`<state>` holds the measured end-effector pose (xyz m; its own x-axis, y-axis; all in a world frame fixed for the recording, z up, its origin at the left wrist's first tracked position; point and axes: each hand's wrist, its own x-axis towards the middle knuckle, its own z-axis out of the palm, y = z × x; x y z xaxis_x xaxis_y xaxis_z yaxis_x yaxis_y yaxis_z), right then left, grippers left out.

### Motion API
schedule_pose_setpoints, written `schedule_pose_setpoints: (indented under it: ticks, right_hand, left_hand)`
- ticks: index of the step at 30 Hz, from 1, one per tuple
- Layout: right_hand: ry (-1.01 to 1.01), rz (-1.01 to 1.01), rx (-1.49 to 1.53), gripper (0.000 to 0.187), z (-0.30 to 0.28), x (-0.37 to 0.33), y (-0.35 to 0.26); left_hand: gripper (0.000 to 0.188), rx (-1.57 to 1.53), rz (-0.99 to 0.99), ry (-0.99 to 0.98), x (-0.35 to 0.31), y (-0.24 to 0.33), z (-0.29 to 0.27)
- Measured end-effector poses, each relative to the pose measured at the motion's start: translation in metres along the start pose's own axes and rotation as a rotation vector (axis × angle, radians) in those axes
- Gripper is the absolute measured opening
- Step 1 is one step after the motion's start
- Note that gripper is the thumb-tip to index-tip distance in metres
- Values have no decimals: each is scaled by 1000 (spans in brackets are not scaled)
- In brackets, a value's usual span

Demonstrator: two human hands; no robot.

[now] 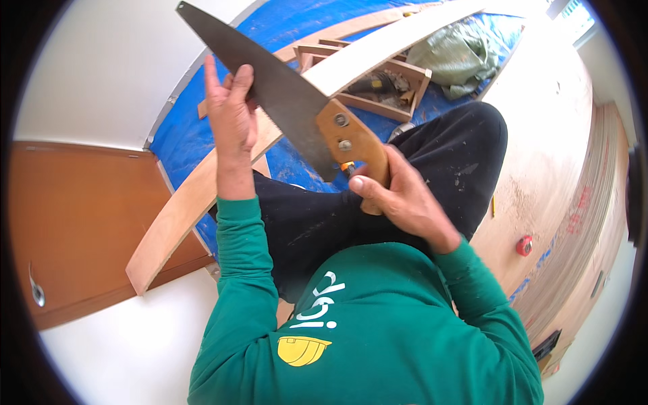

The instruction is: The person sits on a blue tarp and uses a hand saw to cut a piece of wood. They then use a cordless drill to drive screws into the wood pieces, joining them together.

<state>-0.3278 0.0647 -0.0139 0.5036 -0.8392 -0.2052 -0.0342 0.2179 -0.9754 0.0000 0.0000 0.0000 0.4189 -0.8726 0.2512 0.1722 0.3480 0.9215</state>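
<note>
Head view shows hands on handsaw, white lettering on green shirt.

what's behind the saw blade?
Around the saw blade: wooden board showing on both sides, apparently one piece, plus blue sheeting. The stretch directly behind the metal is covered; can't tell what's there.

Bright, daylight-like light floods in beyond the saw, to its right, bleaching the plywood there into glare. Below the saw, the trousers fall nearly black. The saw looks fairly crisp; leftward, the door's edges bow toward a black fisheye rim.
</note>
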Motion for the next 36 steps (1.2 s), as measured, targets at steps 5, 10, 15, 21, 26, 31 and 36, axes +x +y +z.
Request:
schedule_pose_setpoints:
  ticks: [5, 10, 15, 21, 26, 31, 36]
  right_hand:
    - [-34, 45, 476, 39, 16, -9, 8]
    - [96, -52, 417, 37, -9, -8, 5]
    - [124, -130, 401, 34, -32, 2, 5]
    - [144, -153, 373, 27, -32, 29, 5]
    - [144, -100, -33, 26, -38, 37, -3]
    - [123, -62, -334, 23, -21, 40, -9]
    - [105, -140, -534, 24, -8, 30, -15]
  left_hand:
    - [113, 554, -16, -47, -7, 5, -32]
    - [95, 1464, -584, -473, 24, 4, -101]
    - [55, 1120, -705, -631, 70, 1, -129]
    - [77, 1853, -313, -333, 90, -40, -136]
    - [82, 1767, -430, -289, 62, -72, -146]
    - [74, 1626, -584, -250, 32, -101, -141]
    - [71, 1545, -528, -414, 4, -152, -142]
